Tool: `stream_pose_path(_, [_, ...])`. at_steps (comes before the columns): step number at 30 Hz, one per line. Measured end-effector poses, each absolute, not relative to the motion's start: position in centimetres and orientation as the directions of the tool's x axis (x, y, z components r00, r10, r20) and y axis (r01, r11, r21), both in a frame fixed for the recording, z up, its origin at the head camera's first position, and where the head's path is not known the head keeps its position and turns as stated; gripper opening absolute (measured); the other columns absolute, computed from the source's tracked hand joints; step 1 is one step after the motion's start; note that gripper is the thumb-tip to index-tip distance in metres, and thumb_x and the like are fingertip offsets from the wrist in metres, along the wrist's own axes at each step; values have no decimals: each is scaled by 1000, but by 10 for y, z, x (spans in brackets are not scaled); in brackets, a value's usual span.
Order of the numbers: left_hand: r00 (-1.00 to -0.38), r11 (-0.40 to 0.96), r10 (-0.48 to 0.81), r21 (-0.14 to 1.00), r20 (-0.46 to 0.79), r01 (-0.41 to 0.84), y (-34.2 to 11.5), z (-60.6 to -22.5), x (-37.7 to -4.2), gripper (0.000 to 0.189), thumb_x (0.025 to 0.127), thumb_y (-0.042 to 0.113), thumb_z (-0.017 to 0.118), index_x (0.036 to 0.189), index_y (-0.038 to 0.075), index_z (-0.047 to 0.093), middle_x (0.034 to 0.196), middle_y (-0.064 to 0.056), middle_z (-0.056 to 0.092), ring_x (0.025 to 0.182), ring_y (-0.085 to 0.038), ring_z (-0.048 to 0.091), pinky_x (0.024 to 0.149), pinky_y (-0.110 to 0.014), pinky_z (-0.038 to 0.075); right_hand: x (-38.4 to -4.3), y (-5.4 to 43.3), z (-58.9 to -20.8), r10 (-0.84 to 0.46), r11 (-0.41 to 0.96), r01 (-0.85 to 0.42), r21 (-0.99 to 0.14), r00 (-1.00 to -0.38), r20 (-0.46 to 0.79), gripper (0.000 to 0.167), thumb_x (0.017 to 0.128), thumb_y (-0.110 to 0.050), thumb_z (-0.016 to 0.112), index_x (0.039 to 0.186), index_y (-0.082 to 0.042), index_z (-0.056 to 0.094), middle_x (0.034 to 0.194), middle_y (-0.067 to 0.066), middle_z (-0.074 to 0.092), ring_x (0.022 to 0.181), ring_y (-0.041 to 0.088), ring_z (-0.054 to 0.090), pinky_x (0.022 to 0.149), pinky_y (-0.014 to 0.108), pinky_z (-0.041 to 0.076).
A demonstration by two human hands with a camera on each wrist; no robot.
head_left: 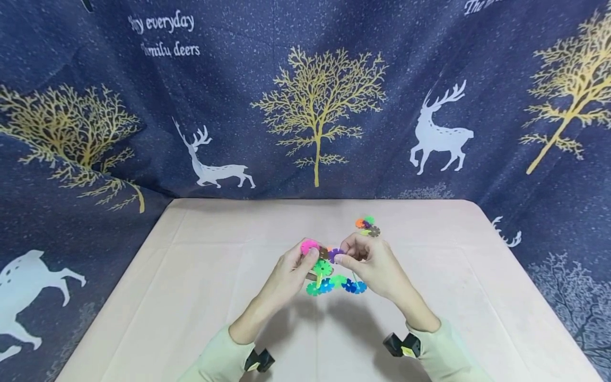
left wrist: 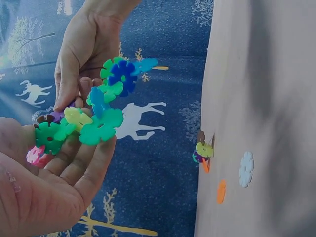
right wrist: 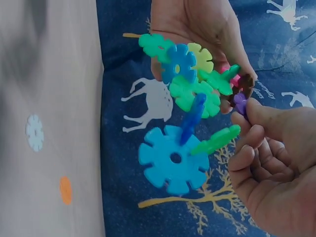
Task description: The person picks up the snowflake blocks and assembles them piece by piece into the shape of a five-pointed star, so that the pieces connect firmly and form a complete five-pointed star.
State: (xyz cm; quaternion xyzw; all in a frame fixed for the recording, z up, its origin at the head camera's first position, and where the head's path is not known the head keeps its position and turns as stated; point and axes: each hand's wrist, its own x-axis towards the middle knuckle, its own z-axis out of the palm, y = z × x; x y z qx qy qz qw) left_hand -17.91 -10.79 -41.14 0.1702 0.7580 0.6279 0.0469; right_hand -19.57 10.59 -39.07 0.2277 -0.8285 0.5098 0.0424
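A chain of interlocking snowflake discs is held up between both hands over the table. My left hand [head_left: 288,270] grips its pink disc [head_left: 309,246] under the thumb, beside a brown disc [right wrist: 246,85] and a green disc [head_left: 323,267]. With thumb and fingers my right hand [head_left: 379,262] pinches a purple disc [right wrist: 240,102], which meets the brown one; whether they are joined I cannot tell. Green, yellow and blue discs hang below in a curve, with a large light blue disc [right wrist: 170,165] at the right-hand end, close to the right fingers in the right wrist view.
A small joined cluster of discs [head_left: 366,226] stands on the table [head_left: 219,233] beyond the right hand. In the left wrist view, a loose white disc [left wrist: 246,169] and an orange disc [left wrist: 221,191] lie on the tabletop. A dark blue printed cloth [head_left: 286,122] hangs behind the table.
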Motion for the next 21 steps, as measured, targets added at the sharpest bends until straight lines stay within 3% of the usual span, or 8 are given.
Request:
stream_pose_path(12, [-944,129,305,977,127,173,-107,-408,-180,31,107,32,46,118,7,60,104,-10,65,89,-19,68,77,-34,59,-193,101,-396,-250,311,-391,-866,-913,322,11,87,-10,78,89,-8,67,71,1,64,60,12,55,53,24,45])
stream_pose_path(21, [-947,111,295,980,129,167,-103,-410,-180,30,107,33,46,119,9,59,108,-11,65,94,-21,69,78,-34,59,-190,98,-397,-182,342,-368,-865,-929,323,10,87,-12,78,90,-9,69,71,0,64,62,13,55,55,24,45])
